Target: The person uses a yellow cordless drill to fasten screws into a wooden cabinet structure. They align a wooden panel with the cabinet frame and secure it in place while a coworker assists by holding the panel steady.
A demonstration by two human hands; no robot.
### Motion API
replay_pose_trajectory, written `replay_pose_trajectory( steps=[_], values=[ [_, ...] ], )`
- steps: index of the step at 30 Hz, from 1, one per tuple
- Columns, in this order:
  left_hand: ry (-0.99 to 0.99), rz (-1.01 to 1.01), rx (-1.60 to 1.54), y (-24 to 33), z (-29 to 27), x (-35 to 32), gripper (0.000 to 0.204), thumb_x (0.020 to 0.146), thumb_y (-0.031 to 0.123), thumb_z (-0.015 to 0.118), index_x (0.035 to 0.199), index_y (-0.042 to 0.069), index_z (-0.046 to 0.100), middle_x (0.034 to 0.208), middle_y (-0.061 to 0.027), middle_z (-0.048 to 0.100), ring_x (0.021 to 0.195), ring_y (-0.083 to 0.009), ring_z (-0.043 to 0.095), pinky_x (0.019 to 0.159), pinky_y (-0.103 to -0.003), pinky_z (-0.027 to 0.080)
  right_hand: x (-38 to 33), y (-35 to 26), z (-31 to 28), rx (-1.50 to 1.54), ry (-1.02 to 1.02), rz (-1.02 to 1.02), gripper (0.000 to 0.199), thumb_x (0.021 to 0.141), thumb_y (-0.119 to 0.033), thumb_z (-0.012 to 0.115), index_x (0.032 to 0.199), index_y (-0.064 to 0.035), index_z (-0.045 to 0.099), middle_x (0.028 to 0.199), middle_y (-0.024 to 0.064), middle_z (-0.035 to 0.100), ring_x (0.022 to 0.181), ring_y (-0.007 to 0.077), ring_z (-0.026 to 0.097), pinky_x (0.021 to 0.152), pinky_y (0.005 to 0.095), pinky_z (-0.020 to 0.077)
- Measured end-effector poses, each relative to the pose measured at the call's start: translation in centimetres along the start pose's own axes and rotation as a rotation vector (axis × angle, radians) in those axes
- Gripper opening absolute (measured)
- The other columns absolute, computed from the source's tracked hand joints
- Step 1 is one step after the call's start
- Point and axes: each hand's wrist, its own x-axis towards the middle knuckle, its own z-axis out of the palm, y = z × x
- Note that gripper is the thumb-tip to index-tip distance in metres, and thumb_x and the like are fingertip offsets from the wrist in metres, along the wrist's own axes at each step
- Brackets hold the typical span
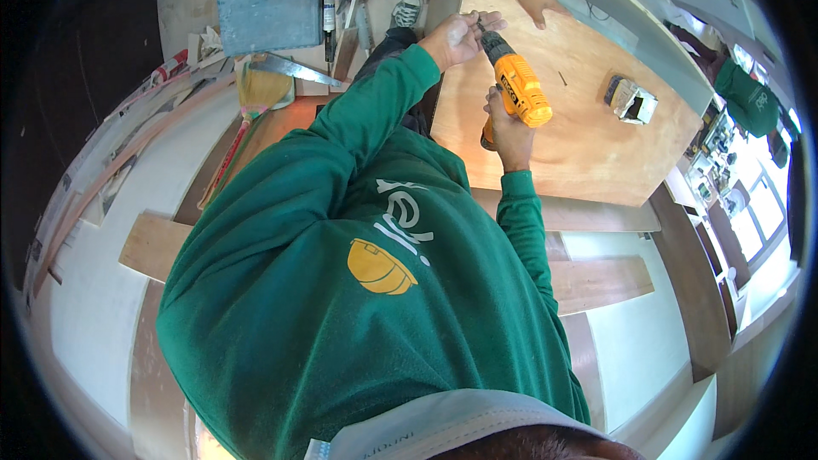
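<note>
Drill [520,89], orange body, held above plywood panel [588,145], nose pointing away from the wearer. Right hand [509,132] wrapped around its grip, fingers closed tight; handle mostly hidden by that hand. Left hand [456,37] at the chuck, fingertips pinched on the dark tip; bit itself too small to make out. Co-worker's hand [538,2] lies flat on the panel's far edge, arm cut off above. Small open box [632,100] sits on the panel, well right of the drill.
</note>
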Motion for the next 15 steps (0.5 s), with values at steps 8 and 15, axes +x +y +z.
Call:
replay_pose_trajectory(
  steps=[8, 15],
  values=[
    [0.002, 0.015, -0.020, -0.2, 0.7, 0.2, 0.044, 0.118, 0.025, 0.028, 0.142, -0.005, 0.049, 0.142, -0.0198, 0.064, 0.140, -0.0334, 0.058, 0.119, -0.049, 0.047, -0.5, -1.0, 0.5, 0.032, 0.056, 0.017, 0.026, 0.098, -0.023, 0.076, 0.113, -0.0020, 0.071, 0.088, 0.0027, 0.071, 0.079, 0.0127, 0.068, 0.074, 0.0313, 0.0551],
    [0.004, 0.001, 0.002, -0.5, 0.6, 0.7, 0.045, 0.118, 0.027, 0.029, 0.143, -0.005, 0.049, 0.142, -0.0193, 0.064, 0.140, -0.0329, 0.058, 0.118, -0.047, 0.048, -0.1, -2.3, 0.5, -0.023, 0.051, 0.074, 0.026, 0.096, -0.021, 0.076, 0.112, -0.0011, 0.069, 0.085, 0.0049, 0.070, 0.074, 0.0183, 0.068, 0.069, 0.0349, 0.0550]
  ],
)
